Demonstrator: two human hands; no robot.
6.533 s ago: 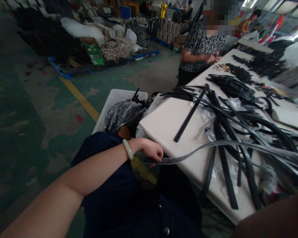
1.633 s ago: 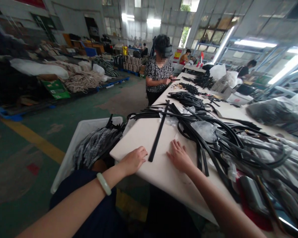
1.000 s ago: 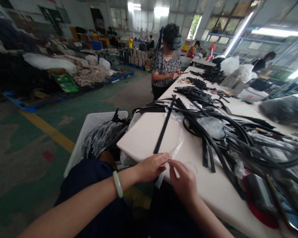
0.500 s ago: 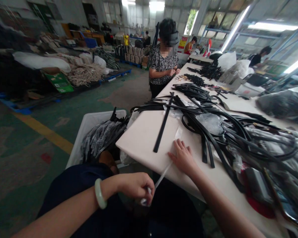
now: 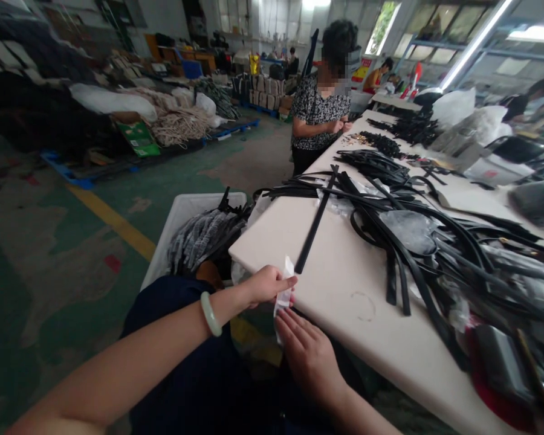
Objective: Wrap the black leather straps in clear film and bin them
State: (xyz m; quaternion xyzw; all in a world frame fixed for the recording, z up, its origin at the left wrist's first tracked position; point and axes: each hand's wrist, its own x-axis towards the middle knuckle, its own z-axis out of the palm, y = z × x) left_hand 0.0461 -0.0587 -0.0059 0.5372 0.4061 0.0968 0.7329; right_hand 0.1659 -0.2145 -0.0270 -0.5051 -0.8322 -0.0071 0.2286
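A narrow strip of transparent plastic [image 5: 284, 296] stands nearly upright just off the edge of the white table [image 5: 344, 308]. My left hand [image 5: 267, 286], with a pale green bangle [image 5: 211, 314] on its wrist, pinches the strip's upper part. My right hand [image 5: 306, 356] lies just below, its fingers against the strip's lower end. A long black strap [image 5: 315, 220] rests flat on the table beyond my left hand. A heap of black straps and plastic film [image 5: 417, 241] fills the table to the right, apart from both hands.
A white plastic crate [image 5: 194, 208] holding a bundle of grey-black strips stands left of the table corner. Across the table, a co-worker [image 5: 320, 115] works with both hands near small metal parts [image 5: 356, 140]. Loaded pallets [image 5: 163, 127] line the far side of the green floor.
My left hand has risen from my lap to the table corner. My right hand has slid off the table to meet it, and the plastic strip now stands between them.
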